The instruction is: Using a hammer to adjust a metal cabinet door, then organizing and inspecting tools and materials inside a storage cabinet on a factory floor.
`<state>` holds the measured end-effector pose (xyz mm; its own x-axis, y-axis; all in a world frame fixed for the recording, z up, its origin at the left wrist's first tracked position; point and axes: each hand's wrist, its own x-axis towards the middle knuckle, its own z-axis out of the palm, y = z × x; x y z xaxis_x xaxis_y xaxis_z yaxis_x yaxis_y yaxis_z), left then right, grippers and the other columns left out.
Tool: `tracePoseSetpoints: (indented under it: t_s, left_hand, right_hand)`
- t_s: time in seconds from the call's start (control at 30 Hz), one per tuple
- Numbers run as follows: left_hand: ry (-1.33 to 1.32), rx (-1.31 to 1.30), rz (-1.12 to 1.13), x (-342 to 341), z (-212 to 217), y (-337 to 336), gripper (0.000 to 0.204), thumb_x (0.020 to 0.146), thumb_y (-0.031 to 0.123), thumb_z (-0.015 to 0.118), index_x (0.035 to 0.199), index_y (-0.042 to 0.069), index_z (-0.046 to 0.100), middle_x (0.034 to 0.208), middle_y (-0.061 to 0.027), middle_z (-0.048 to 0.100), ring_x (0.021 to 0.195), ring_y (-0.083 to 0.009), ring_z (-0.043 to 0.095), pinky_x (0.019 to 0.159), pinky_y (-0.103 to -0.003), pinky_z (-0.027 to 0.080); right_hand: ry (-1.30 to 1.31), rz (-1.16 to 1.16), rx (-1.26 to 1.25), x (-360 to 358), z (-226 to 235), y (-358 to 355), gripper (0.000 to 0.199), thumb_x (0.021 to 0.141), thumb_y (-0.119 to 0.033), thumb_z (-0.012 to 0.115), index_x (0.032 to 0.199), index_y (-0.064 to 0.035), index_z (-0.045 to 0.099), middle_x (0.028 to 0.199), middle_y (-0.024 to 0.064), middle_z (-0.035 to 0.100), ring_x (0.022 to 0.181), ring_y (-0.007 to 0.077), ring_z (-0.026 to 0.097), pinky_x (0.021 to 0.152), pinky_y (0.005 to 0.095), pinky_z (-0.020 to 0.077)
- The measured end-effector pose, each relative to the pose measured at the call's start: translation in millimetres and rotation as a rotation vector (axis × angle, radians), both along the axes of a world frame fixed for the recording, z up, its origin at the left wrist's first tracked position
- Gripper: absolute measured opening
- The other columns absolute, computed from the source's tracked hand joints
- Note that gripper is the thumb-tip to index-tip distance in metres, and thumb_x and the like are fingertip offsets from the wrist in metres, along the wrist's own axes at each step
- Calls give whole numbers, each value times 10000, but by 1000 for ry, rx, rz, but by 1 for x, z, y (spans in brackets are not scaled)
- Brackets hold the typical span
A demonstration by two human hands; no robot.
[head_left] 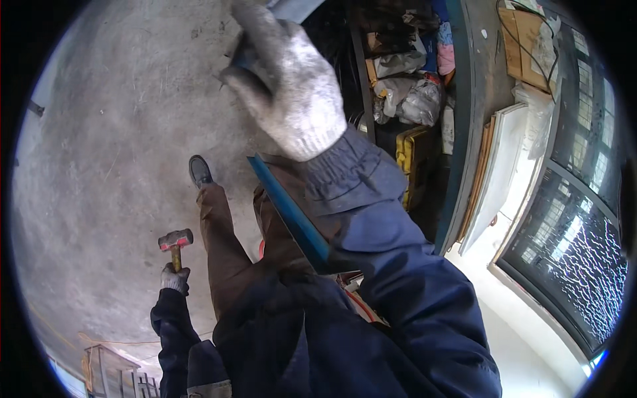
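Grey-gloved left hand (pixel 174 278) wraps hammer (pixel 176 241) below its head, likely for balance; right hand (pixel 295 86) raised, cannot tell if gripping.

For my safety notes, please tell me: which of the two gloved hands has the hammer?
The left hand, at the picture's left, grasps the hammer by its handle. The right hand, higher and larger in view, has no hammer.
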<state>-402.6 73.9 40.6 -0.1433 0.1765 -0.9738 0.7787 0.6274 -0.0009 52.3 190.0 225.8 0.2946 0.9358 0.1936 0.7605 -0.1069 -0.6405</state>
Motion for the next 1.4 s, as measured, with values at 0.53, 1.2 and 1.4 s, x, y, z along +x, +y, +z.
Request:
tracePoseSetpoints:
  t_s: [0.53, 1.2, 1.4]
  left_hand:
    - [61, -97, 101, -49, -69, 13, 222, 752, 135, 590, 879, 87, 414, 515, -18, 387, 321, -151, 403, 289, -328, 358]
    - [109, -121, -77, -89, -149, -5, 240, 727, 93, 589, 884, 76, 408, 556, -33, 402, 332, -169, 433, 281, -338, 359]
    - [103, -139, -105, -75, -146, 3, 236, 731, 105, 584, 885, 72, 407, 544, -28, 387, 326, -163, 418, 279, -335, 342]
  right_hand:
    - [254, -215, -869, -41, 43, -221, 423, 820, -205, 632, 1159, 26, 527, 1063, 201, 611, 984, 331, 607, 842, 374, 480]
    - [67, -400, -762, -85, 15, -257, 241, 808, -160, 544, 974, -18, 645, 886, 181, 634, 823, 357, 596, 748, 425, 471]
    - [42, -422, -755, -75, 17, -249, 198, 778, -117, 571, 932, -5, 629, 838, 157, 629, 776, 351, 593, 715, 423, 468]
